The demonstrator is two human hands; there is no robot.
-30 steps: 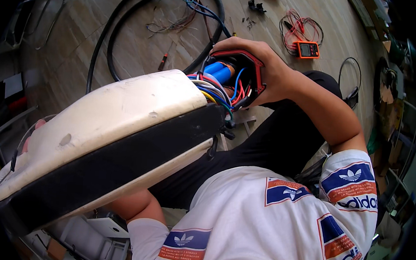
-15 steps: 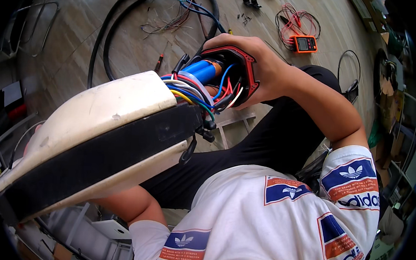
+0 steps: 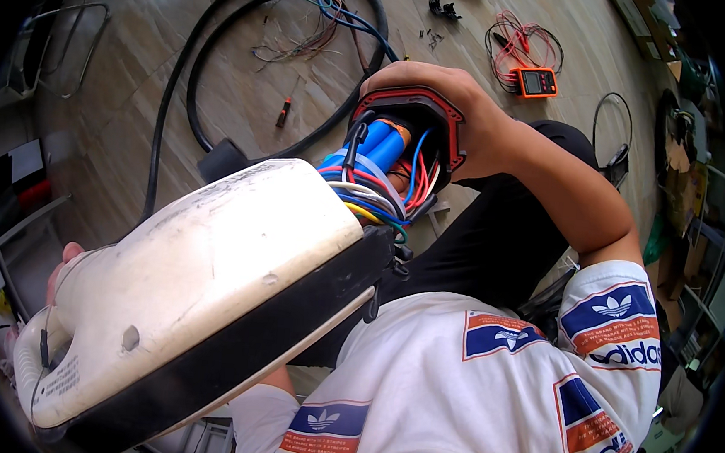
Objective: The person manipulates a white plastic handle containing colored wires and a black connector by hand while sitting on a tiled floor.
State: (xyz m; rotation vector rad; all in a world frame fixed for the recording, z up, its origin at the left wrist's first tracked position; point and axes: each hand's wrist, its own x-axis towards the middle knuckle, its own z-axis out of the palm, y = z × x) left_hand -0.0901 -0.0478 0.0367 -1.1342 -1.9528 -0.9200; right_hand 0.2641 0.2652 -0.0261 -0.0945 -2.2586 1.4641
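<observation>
A large white and black device housing (image 3: 218,276) fills the lower left, tilted, with its scuffed white face turned up. My left hand (image 3: 63,270) holds it near its looped handle end; only a few fingers show past the far edge, the rest hidden behind it. Wrapped round a black shell with a red rim (image 3: 450,120) is my right hand (image 3: 478,105), fingers closed over its far side. Blue cylinders (image 3: 382,145) sit inside that shell. A bundle of coloured wires (image 3: 372,202) runs between the shell and the housing, bound by a pale band.
On the floor lie a thick black cable (image 3: 190,83) in a loop with frayed thin wires (image 3: 320,37), a small screwdriver (image 3: 283,112), an orange multimeter (image 3: 537,83) with leads, and black clips (image 3: 444,10). Shelving with clutter (image 3: 694,230) stands at the right.
The white and black housing has shifted right and rolled, so more of its white face and its handle show. The shell in my right hand has moved slightly right and down.
</observation>
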